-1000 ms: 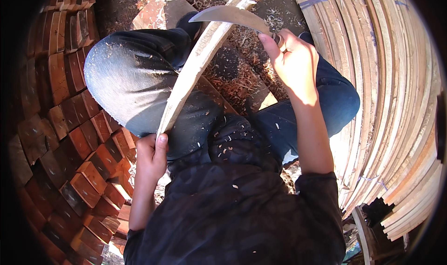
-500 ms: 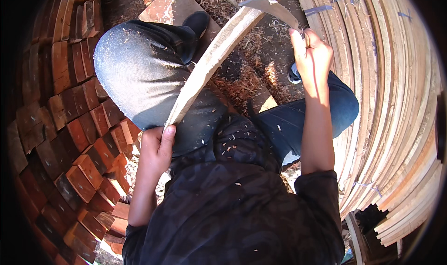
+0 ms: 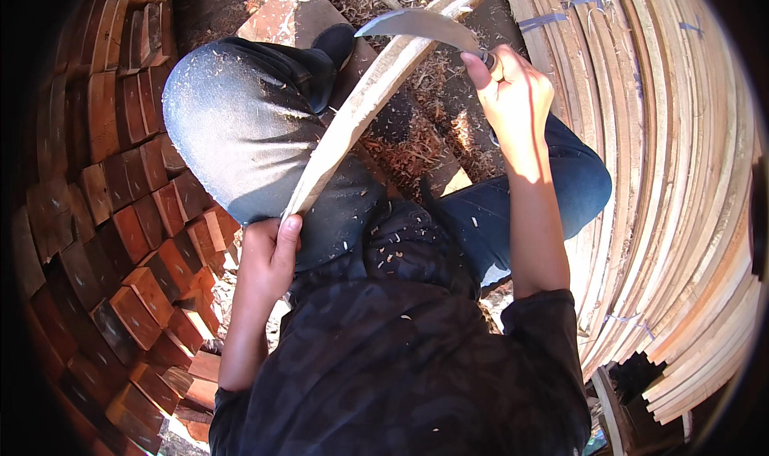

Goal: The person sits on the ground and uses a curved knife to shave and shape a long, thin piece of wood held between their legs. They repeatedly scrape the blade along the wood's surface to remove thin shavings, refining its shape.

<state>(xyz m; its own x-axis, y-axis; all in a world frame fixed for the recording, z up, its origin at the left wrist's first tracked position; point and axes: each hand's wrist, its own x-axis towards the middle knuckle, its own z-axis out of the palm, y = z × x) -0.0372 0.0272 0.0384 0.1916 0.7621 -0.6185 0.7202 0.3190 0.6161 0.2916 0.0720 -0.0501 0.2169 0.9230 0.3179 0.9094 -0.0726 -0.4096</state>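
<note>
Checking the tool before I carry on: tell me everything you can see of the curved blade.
The curved blade is grey and metallic-looking, bowed away from the person and tapering to a point at the left. It crosses over the pale wooden strip; whether they touch is unclear. The right hand grips its handle, mostly hidden.

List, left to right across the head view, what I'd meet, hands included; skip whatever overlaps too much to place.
Stacked reddish-brown wood blocks, left hand, curved knife blade, right hand, bundled pale wood strips.
</note>
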